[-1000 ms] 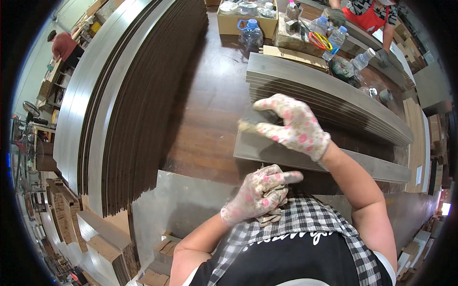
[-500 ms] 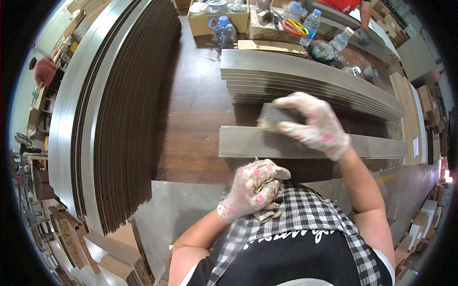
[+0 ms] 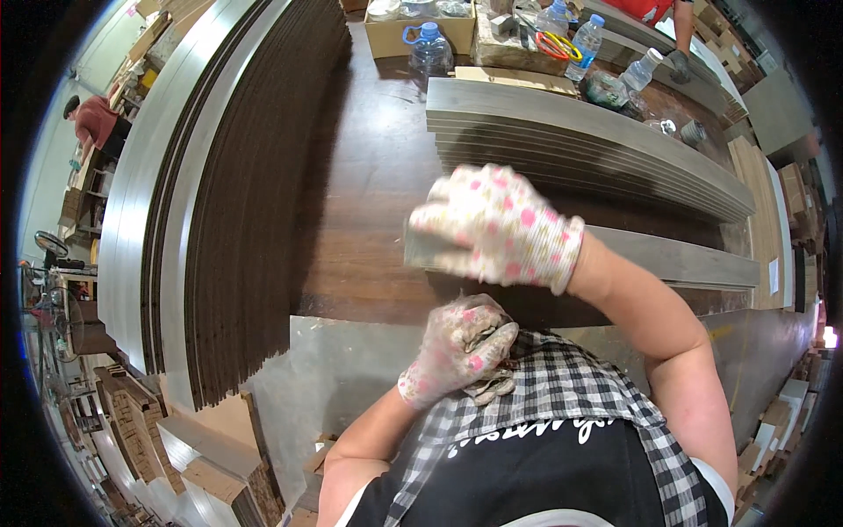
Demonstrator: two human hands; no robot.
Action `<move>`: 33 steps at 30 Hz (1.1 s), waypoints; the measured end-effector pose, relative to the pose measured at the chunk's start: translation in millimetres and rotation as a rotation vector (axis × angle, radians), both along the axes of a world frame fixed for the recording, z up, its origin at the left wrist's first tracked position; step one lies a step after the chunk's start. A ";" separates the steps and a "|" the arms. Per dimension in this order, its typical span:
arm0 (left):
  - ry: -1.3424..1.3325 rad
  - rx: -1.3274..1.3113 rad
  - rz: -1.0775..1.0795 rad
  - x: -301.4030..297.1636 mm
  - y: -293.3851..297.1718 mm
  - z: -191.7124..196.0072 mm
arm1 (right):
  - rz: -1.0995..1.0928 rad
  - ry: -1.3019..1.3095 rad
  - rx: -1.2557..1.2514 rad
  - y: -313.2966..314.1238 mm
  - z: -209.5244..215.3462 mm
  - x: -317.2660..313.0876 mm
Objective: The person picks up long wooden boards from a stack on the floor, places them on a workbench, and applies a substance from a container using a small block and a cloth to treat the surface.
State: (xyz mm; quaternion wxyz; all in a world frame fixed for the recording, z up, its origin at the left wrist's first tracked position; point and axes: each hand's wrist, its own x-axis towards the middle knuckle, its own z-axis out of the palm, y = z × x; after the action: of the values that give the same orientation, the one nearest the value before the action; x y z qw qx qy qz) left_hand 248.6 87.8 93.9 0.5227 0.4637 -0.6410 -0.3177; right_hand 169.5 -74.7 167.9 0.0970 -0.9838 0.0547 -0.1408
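My right hand [image 3: 500, 228], in a white glove with pink dots, is over the left end of a long grey plank [image 3: 694, 259] on the brown table. Its fingers are closed round a grey sanding block [image 3: 417, 249], which shows only in part past the fingertips. My left hand [image 3: 461, 347], gloved alike, is close to my body at the table's near edge. It grips a crumpled, stained rag [image 3: 493, 386], partly hidden by the fingers. Just beyond the plank lies a stack of similar grey planks [image 3: 597, 119].
Many dark-edged planks [image 3: 255, 176] stand packed on the left. At the back are a cardboard box [image 3: 421, 37], a blue-capped jug [image 3: 430, 54], scissors [image 3: 557, 46] and plastic bottles [image 3: 587, 44]. A co-worker's gloved hand [image 3: 679, 67] is at the far right.
My right hand has moved left with the sanding block, from the plank's middle to its left end. The left hand keeps the rag, its fingers slightly shifted. The whole view has shifted a little.
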 end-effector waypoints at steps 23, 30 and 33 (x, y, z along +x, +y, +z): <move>0.074 -0.152 0.069 5.7 -26.3 33.4 | -0.465 -0.266 0.182 2.4 -21.2 -74.2; 0.104 -0.176 0.023 -5.7 -39.8 33.6 | -0.982 -0.037 0.004 -17.9 1.2 -243.3; 0.115 -0.164 -0.028 -17.4 -49.3 37.7 | -1.082 -0.087 -0.062 -18.2 6.1 -241.7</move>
State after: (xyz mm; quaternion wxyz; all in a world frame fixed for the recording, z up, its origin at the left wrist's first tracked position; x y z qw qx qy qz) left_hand 231.2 38.5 131.6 0.5901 0.3915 -0.6403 -0.2974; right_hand -72.2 -92.9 174.0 -0.0161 -0.8108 0.5450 -0.2129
